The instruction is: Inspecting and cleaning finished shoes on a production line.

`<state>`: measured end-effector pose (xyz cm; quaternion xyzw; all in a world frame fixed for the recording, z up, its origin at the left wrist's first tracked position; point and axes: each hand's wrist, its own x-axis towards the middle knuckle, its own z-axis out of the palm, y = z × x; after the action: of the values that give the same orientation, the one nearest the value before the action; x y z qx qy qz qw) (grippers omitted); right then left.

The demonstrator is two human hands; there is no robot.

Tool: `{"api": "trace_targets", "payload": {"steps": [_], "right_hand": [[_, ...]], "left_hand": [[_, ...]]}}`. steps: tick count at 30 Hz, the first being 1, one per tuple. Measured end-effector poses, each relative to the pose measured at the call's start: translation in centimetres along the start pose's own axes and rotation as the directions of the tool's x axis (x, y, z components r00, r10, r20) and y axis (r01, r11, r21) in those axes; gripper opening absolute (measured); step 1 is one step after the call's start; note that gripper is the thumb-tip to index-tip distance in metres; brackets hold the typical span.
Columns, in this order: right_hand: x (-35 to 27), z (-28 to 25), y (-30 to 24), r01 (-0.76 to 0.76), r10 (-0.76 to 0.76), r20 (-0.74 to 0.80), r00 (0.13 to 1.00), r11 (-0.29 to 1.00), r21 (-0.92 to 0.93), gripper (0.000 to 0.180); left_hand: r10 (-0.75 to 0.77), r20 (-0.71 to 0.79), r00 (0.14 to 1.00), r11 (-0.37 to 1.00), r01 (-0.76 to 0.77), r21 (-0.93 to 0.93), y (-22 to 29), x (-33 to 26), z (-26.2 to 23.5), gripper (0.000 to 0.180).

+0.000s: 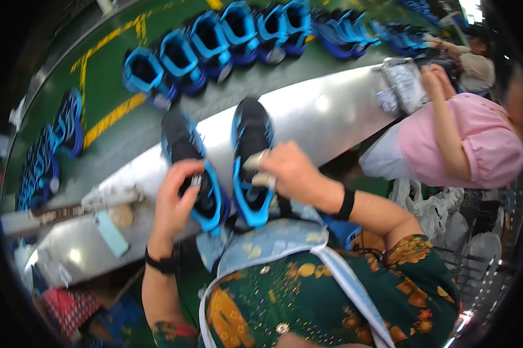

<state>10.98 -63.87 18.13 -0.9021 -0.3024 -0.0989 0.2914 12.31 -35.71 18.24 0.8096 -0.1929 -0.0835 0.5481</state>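
Green factory floor [107,64] w/ yellow lines in bkgd; long shiny metal workbench [325,113] runs diagonally across view, lower-left to upper-right. Beyond it, row of blue/black shoes [215,49] on the conveyor side, openings up, packed side by side; more of the same stacked at far left [47,156]. Co-worker in pink top [476,142] at right end of bench, hand on a clear-wrapped bundle [404,84], contents can't tell.

Person's own 2 shoes sit on near edge of bench, toes pointing away, just beside each other, not touching as far as I can see. Left shoe [189,156]: black upper, blue trim. Left hand [177,200] closed around its heel/collar area, thumb over the blue edge. Right shoe [251,145]: same model; right hand [290,174] wrapped on its heel side, fingers curled on the collar, also pinching a small pale object [255,162], blurred, can't ID.

Smaller stuff on bench left of the hands: light blue phone-like slab [112,233] lying flat, round tan disc [122,216] just above it, dark strip [58,213] nearby
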Motion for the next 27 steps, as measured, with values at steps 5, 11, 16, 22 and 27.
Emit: {"api": "trace_targets", "payload": {"steps": [5,11,16,22,27], "right_hand": [[0.9,-1.2,-0.2,-0.102,0.101,-0.020,0.995,0.994,-0.051,0.035],[-0.1,0.4,0.3,-0.072,0.069,-0.030,0.997,0.992,-0.105,0.036],[0.8,-1.4,-0.4,-0.115,0.101,0.131,0.986,0.987,0.110,0.035],[-0.1,0.4,0.5,-0.092,0.085,-0.067,0.994,0.990,-0.111,0.036],[0.4,-0.5,0.4,-0.023,0.023,-0.002,1.000,0.996,-0.085,0.037]], "left_hand": [[-0.014,-0.040,0.999,0.984,0.021,0.176,0.5,0.9,0.2,0.040],[-0.131,-0.023,0.991,0.989,0.129,-0.072,0.2,0.2,0.2,0.039],[-0.115,-0.004,0.993,0.993,0.115,-0.030,0.0,-0.1,0.0,0.039],[-0.144,-0.005,0.990,0.989,0.144,-0.044,0.3,0.3,0.0,0.039],[-0.131,-0.019,0.991,0.991,0.131,-0.013,0.3,0.6,0.1,0.039]]}}
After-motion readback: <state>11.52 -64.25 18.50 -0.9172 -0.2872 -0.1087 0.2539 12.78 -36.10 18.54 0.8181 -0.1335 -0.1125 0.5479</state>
